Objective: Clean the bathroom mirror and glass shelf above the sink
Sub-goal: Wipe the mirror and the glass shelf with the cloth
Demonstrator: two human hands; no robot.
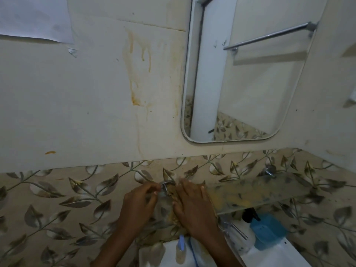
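Observation:
The glass shelf (pixel 250 191) runs along the leaf-patterned tiles at lower right, smeared with yellowish grime. My right hand (pixel 192 207) lies over its left end, fingers flat on top and thumb at the front edge, gripping the glass. My left hand (pixel 138 201) is closed, its fingertips pinching the chrome bracket (pixel 166 184) that holds that end. No cloth shows in either hand. The mirror (pixel 250 83), with rounded corners, hangs on the wall above and to the right, reflecting a towel rail.
Below the shelf stand a black pump bottle (pixel 250 214), a blue container (pixel 267 232), a chrome tap (pixel 237 230) and the white sink (pixel 273 255). A small bottle with a blue top (pixel 181 249) sits between my forearms. A second bracket (pixel 269 170) holds the shelf's right end. Rust-coloured streaks (pixel 138 74) mark the wall.

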